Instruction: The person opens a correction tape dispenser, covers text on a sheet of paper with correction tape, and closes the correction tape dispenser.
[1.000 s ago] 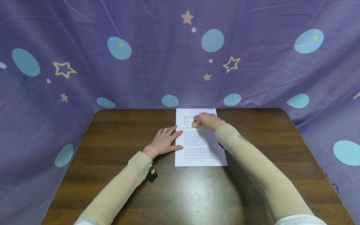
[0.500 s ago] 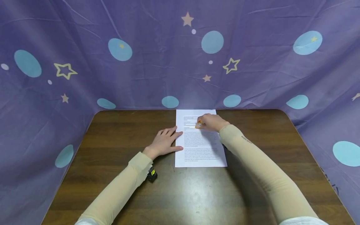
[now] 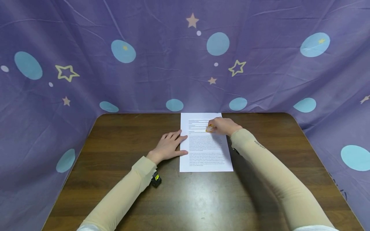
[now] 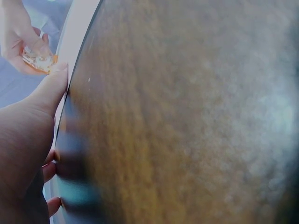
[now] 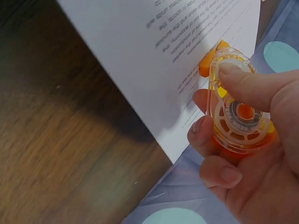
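Note:
A printed sheet of paper lies on the wooden table in the head view, its top edge at the table's back edge. My right hand grips a clear and orange correction tape dispenser over the upper part of the sheet. In the right wrist view the thumb presses on its clear case, fingers wrapped underneath, and the orange tip is at the printed lines. Whether the tip touches the paper cannot be told. My left hand rests with spread fingers on the table, fingertips on the sheet's left edge.
The brown wooden table extends to both sides of the sheet. A purple curtain with stars and blue ovals hangs behind and beside it. A small black device sits at the left wrist.
My right hand has slid to the right across the upper printed lines, carrying the correction tape dispenser. The left hand and the sheet have stayed in place.

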### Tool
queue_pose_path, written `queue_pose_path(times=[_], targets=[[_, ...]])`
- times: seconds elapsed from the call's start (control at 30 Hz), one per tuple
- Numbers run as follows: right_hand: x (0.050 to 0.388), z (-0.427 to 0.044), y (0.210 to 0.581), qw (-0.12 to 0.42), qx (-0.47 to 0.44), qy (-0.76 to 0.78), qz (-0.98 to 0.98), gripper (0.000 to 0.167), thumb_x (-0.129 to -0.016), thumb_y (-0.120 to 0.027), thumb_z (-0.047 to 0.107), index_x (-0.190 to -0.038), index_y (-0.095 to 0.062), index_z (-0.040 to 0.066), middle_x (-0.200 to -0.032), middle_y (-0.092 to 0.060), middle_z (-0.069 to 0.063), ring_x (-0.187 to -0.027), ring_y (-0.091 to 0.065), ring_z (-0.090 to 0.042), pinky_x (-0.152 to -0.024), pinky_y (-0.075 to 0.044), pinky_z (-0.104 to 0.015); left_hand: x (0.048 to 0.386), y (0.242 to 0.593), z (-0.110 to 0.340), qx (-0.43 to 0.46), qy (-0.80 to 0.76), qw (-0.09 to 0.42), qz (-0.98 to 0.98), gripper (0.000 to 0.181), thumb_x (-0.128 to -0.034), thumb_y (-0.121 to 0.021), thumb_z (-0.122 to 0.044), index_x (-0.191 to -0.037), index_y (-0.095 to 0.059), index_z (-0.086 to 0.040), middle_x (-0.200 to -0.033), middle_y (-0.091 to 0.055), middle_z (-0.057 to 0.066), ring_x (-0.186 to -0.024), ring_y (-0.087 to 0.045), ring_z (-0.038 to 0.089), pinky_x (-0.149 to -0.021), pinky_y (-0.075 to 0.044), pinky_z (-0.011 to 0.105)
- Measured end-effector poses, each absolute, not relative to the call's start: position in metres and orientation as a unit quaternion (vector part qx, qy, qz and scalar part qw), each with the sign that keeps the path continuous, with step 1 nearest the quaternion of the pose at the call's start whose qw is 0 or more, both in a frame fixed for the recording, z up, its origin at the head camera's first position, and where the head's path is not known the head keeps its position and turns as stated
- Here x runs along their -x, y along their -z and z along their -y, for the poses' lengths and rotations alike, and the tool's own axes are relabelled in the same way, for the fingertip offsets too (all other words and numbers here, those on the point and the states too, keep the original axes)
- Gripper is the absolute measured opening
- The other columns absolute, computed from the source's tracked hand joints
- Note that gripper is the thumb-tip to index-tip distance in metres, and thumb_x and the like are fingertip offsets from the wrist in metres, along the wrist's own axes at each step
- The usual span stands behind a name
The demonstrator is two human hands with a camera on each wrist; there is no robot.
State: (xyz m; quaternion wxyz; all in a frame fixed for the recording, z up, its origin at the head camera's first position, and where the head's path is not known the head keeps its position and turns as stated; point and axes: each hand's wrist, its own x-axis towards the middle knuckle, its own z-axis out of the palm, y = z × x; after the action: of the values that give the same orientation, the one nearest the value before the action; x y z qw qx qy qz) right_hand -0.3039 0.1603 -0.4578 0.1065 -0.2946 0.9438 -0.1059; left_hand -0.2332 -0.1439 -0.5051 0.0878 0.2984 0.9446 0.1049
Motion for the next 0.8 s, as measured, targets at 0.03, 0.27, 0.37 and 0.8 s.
queue_pose_path(times=[0.03, 0.27, 0.37, 0.8], targets=[[0.304, -0.162, 0.458, 0.105, 0.295, 0.104, -0.944, 0.012, -0.098, -0.07, 0.008, -0.107, -0.076, 0.013, -0.102, -0.073, -0.003, -0.091, -0.064, -0.021, -0.081, -0.055, -0.048, 0.233, 0.505, 0.144, -0.299, -0.105, 0.087, -0.945, 0.079, -0.0997, -0.059, -0.062, -0.163, -0.038, -0.019, -0.17, -0.025, 0.018, -0.152, -0.03, 0.04, -0.119, -0.025, 0.062], [0.303, -0.172, 0.458, 0.101, 0.295, 0.106, -0.944, 0.008, -0.097, -0.073, 0.011, -0.104, -0.076, 0.013, -0.098, -0.073, -0.003, -0.085, -0.065, -0.022, -0.075, -0.055, -0.049, 0.232, 0.506, 0.144, -0.299, -0.108, 0.088, -0.944, 0.079, -0.0999, -0.059, -0.062, -0.163, -0.038, -0.018, -0.17, -0.025, 0.018, -0.152, -0.03, 0.04, -0.119, -0.025, 0.062], [0.302, -0.176, 0.458, 0.104, 0.293, 0.107, -0.944, 0.011, -0.097, -0.073, 0.011, -0.107, -0.076, 0.013, -0.102, -0.074, -0.004, -0.09, -0.068, -0.024, -0.078, -0.056, -0.05, 0.232, 0.506, 0.144, -0.3, -0.108, 0.089, -0.944, 0.08, -0.0997, -0.058, -0.062, -0.163, -0.038, -0.019, -0.17, -0.025, 0.017, -0.153, -0.03, 0.04, -0.12, -0.025, 0.062], [0.304, -0.187, 0.455, 0.114, 0.283, 0.095, -0.948, 0.012, -0.098, -0.074, 0.016, -0.11, -0.076, 0.015, -0.104, -0.074, -0.004, -0.091, -0.066, -0.023, -0.081, -0.055, -0.048, 0.236, 0.514, 0.147, -0.306, -0.113, 0.078, -0.942, 0.08, -0.0995, -0.057, -0.065, -0.163, -0.038, -0.02, -0.17, -0.025, 0.017, -0.152, -0.03, 0.04, -0.119, -0.026, 0.063]])
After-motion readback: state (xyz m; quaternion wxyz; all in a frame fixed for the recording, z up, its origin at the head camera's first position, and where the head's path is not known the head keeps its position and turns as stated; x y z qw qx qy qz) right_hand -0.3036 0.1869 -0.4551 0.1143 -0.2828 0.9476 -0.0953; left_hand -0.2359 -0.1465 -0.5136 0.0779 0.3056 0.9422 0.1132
